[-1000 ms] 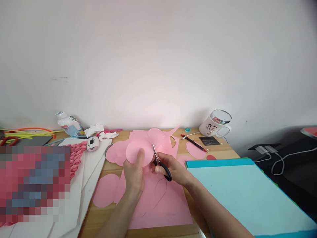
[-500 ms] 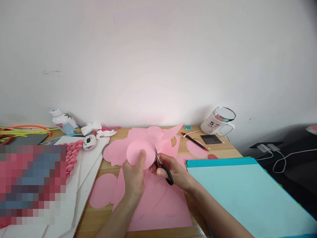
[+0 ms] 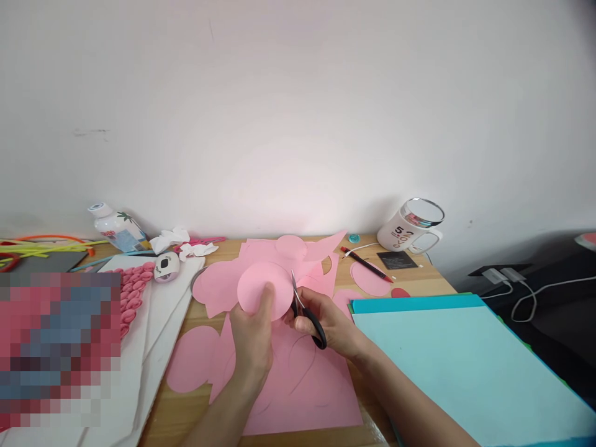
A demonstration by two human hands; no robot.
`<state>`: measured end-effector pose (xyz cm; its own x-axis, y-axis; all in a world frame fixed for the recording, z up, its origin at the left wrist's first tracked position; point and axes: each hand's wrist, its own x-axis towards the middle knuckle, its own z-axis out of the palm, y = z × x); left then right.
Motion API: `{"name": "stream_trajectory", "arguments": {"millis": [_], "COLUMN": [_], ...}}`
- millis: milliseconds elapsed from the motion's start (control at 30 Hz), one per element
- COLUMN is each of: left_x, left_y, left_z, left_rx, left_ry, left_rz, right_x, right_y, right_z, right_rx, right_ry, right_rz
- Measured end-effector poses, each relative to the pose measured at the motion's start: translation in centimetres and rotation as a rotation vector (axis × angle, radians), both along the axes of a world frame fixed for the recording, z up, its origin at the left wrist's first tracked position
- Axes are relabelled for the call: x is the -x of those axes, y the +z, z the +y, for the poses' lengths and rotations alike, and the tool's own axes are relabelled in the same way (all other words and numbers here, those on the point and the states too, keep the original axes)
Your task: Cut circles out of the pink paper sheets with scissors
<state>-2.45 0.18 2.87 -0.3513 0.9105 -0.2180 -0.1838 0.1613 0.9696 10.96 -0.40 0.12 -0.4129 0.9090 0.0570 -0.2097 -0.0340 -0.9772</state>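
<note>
Left hand (image 3: 251,341): the grip pinches a pink disc (image 3: 256,279), thumb pressed flat on its upper face; the fingers beneath are hidden. Right hand (image 3: 326,320): the grip is closed round the black handles of the scissors (image 3: 318,332), whose blades point away from the person. The blades stand at the right edge of the disc; whether paper lies between them cannot be told. The disc is raised over the middle of the counter (image 3: 174,416), above overlapping pink paper.

Below the hands lies a pink sheet (image 3: 302,403), marked with dark curved lines. To its left, a rounded cut-out (image 3: 193,360) lies on the counter.

Right side: a stack (image 3: 447,360) topped in pale blue lies beside the right forearm. Beyond it, a dark pencil (image 3: 367,265) with red ends lies slantwise near a black card (image 3: 397,260). A white mug (image 3: 393,233) stands just behind the card, near the wall (image 3: 298,124).

Left side: a white bottle (image 3: 121,231) stands near the wall, with crumpled tissues (image 3: 170,238) beside it. White boards (image 3: 158,335) lie nearer the person, bearing pink rosettes (image 3: 133,298), partly pixelated.
</note>
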Motion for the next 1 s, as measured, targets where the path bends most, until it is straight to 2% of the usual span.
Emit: {"name": "stream_trajectory", "arguments": {"millis": [333,600,867,1000], "left_x": [0.02,-0.01,0.13,0.18], "left_y": [-0.13,0.36,-0.32,-0.16], "left_z": [-0.08,-0.14,-0.12,-0.08], "left_rx": [-0.014,-0.013,-0.031,-0.019], "left_ry": [-0.001,-0.014,-0.007,-0.015], "left_rz": [-0.018,0.036,0.0,0.03], "right_x": [0.14,0.25,0.29,0.32], "right_y": [0.05,0.03,-0.09,-0.05], "right_z": [-0.05,-0.12,-0.13,-0.13], "right_rx": [0.001,0.012,0.03,0.026], "right_ry": [-0.013,-0.002,-0.005,-0.01], "right_rz": [-0.021,0.0,0.017,-0.007]}}
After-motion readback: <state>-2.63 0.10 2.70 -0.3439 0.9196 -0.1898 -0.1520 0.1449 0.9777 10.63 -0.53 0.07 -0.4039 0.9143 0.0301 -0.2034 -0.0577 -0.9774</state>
